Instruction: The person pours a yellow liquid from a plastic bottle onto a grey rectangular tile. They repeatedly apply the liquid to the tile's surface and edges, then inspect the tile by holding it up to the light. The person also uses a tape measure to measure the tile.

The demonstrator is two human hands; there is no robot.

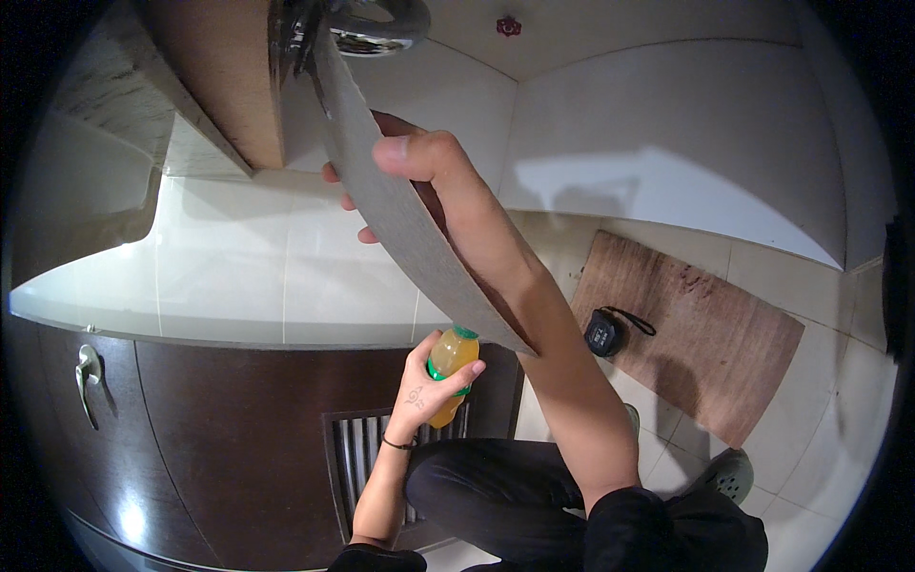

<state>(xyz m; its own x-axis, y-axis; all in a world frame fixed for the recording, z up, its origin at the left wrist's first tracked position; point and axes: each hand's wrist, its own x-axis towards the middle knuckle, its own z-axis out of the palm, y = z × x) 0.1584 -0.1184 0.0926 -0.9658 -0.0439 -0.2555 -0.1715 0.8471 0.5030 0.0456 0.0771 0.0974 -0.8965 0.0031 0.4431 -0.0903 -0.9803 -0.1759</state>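
Note:
My right hand (438, 167) grips a long, curved grey sheet (386, 205), which looks like sandpaper. The thumb presses on its grey face, while several fingertips show past its far edge. One end of the sheet runs up beside a chrome fitting (376, 36); the other tapers down by my right forearm. Lower down, my left hand (419, 393) is wrapped round a small plastic bottle (453, 355) with yellow-orange liquid, a green cap and a green band. The bottle stands nearly upright, its cap just under the sheet's lower end.
To the left are a white tiled ledge (238, 262) and dark brown cabinet doors (219, 429) with a metal handle (88, 377). On the right, a black tape measure (603, 332) with a strap lies at the edge of a brown wooden board (705, 315) on the tiled floor.

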